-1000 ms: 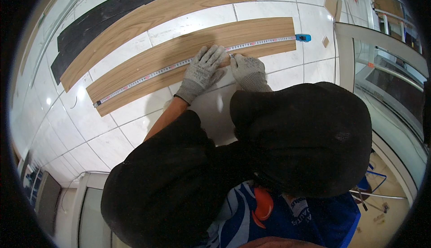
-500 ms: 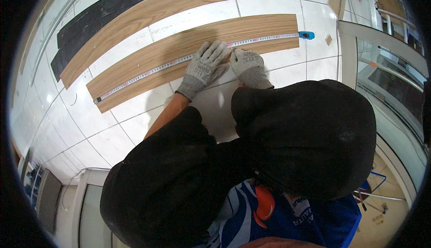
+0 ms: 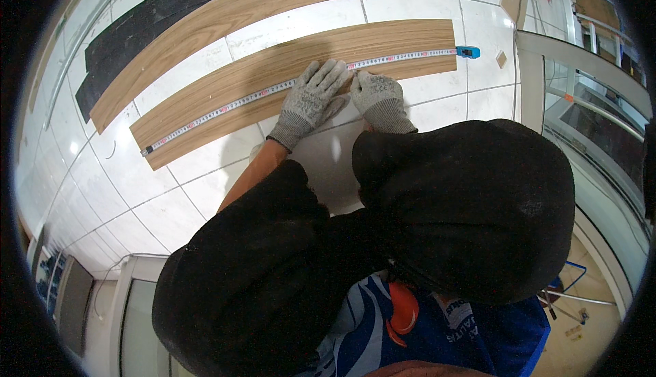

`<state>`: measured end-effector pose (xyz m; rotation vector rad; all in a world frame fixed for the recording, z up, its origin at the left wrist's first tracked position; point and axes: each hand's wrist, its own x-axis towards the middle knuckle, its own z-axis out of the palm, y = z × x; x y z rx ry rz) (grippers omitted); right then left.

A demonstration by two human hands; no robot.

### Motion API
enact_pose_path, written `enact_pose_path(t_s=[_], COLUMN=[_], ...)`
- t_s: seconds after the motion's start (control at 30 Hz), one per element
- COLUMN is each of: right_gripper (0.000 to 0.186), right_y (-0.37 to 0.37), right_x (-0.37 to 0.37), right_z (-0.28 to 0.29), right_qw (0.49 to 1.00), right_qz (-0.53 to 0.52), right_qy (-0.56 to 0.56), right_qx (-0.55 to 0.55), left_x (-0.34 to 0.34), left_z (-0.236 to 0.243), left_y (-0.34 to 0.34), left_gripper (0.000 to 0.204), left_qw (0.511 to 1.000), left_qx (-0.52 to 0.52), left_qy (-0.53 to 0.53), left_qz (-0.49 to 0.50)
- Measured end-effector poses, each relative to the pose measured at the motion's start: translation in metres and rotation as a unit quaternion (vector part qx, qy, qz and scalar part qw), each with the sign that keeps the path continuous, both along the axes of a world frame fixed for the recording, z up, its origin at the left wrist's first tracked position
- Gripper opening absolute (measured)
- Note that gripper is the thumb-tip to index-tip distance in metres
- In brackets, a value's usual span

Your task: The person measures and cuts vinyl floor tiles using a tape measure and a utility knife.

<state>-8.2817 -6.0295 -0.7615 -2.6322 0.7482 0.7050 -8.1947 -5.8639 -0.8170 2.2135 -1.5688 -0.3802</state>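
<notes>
A wood-grain plank (image 3: 396, 39) lies on the white tiled floor in front of me. Along it stretches the white blade of a tape measure (image 3: 232, 105); its hooked end is at the plank's left end and its blue case (image 3: 469, 52) rests just past the right end. My left hand (image 3: 313, 98), in a grey work glove, presses on the blade and plank with its fingers stretched out. Just right of it, my gloved right hand (image 3: 379, 95) is closed in a pinch at the blade's near edge. Whatever its fingertips may hold is too small to make out.
Beyond lies a second wood-grain plank (image 3: 273, 11) over dark sheets (image 3: 147, 42). A small wooden offcut (image 3: 501, 59) is on the tiles to the right, near a pale door frame (image 3: 529, 83) with glass. Tools and a cable lie around the edges.
</notes>
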Motion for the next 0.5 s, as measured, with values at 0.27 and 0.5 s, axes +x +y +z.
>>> enact_pose_path(t_s=[0.27,0.5], right_gripper=[0.037,0.033], right_y=[0.001,0.005], right_x=[0.003,-0.001], right_z=[0.007,0.013], right_qw=[1.0,0.999], right_qz=[0.003,0.026], right_qy=[0.018,0.01], right_qx=[0.004,-0.019], left_x=[-0.004,-0.009], left_z=[-0.01,-0.008], left_y=[0.002,0.001], left_gripper=[0.064,0.065], left_qw=[1.0,1.0], left_qx=[0.013,0.007], left_qy=[-0.005,0.0], left_qz=[-0.006,-0.008])
